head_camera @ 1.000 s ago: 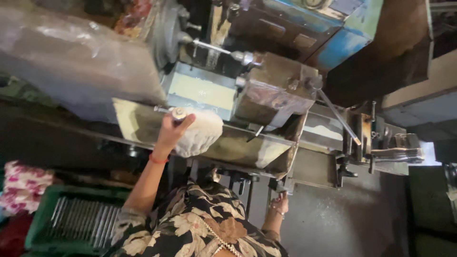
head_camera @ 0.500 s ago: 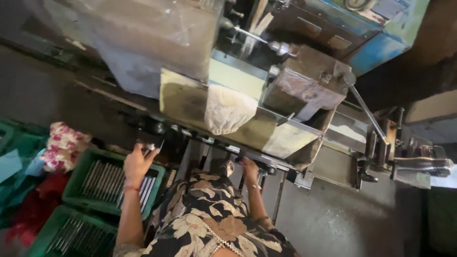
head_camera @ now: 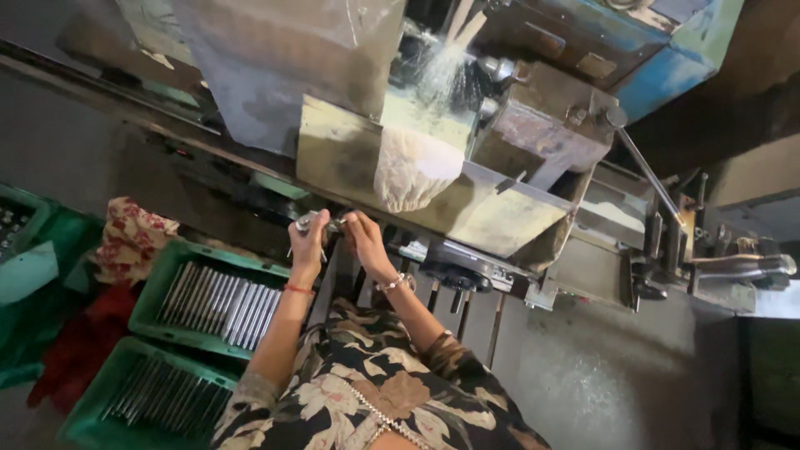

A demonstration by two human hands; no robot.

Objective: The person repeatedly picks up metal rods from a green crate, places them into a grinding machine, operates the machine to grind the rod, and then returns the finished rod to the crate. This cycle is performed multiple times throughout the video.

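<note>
Clearly both sets of fingers are curled narrow around one small metal piece (head_camera: 317, 222), held in front of the body at chest height, low enough to sit under the machine's front edge. The left hand (head_camera: 308, 242) grips it from nine o'clock, fist closed; the right hand (head_camera: 362, 237) pinches its other end from three o'clock, apparently to steady it between both. What exactly the piece is cannot be told; it is small and partly hidden by the fingers. At twelve o'clock from the hands hangs a whitish cloth bag (head_camera: 412, 171) on the machine (head_camera: 500, 208), beneath a spray of fluid. At eight o'clock sits a green crate (head_camera: 158, 287) full of metal rods (head_camera: 221, 304), close beside the left arm, and a second green crate (head_camera: 92, 408) lies farther at seven o'clock.
</note>
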